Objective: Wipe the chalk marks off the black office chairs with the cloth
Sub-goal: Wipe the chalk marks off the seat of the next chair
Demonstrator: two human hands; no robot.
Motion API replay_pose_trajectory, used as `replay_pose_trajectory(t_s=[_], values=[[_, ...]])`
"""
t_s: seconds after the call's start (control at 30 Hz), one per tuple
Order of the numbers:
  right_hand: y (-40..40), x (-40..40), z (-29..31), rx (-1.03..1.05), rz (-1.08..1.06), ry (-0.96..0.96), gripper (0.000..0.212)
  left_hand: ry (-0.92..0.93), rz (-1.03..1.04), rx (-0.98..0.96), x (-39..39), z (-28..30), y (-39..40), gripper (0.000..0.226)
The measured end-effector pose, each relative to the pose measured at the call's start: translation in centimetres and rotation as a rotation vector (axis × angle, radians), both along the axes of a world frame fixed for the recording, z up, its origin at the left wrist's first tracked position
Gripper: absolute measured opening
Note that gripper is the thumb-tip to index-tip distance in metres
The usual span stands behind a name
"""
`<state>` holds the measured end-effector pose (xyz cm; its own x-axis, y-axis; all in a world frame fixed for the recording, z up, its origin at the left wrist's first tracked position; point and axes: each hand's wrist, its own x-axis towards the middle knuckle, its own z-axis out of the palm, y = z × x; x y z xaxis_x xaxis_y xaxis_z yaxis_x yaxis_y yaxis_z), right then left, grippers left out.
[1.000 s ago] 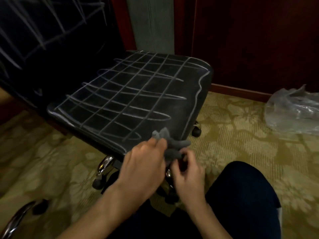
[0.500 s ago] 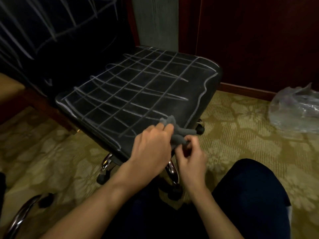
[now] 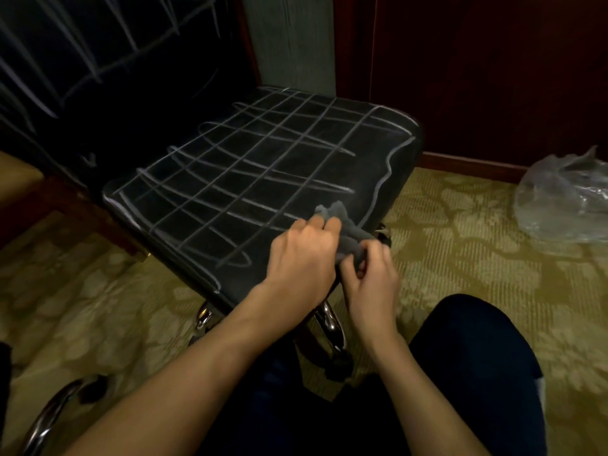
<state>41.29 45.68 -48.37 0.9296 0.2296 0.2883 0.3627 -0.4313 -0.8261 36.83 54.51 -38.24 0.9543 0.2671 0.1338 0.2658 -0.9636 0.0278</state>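
Now bunching cloth [image 3: 342, 225]: left hand [image 3: 301, 258] and right hand [image 3: 371, 278] both pinch it at seat [image 3: 250, 179] near-right corner, wadding pad for chalk grid [image 3: 263, 159], I reckon.

Your left hand [image 3: 301, 255] and right hand [image 3: 371, 278] both pinch the grey cloth [image 3: 345, 228] — bunched between them, just beyond your fingers, over the chalk-marked seat [image 3: 250, 179].
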Motion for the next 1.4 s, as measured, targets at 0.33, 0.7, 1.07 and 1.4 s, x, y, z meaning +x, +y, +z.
replay_pose_trajectory(t_s=[0.33, 0.7, 1.07, 1.4], values=[[-0.6, -1.4, 0.0, -0.231, 0.11, -0.167, 0.024, 0.085, -0.019, 0.03, -3.0, -0.1, 1.8, 0.026], [1.2, -4.4, -0.9, -0.099, 0.15, -0.121, 0.018, 0.072, -0.012, -0.003, -6.0, -0.9, 2.6, 0.029], [-1.9, 5.8, 2.0, -0.157, -0.025, -0.194, 0.019, -0.076, -0.009, -0.038, 5.1, -1.5, -0.6, 0.021], [1.9, -1.9, 0.7, -0.09, 0.129, -0.263, 0.02, -0.104, 0.061, -0.14, -3.7, -1.5, 3.6, 0.015]])
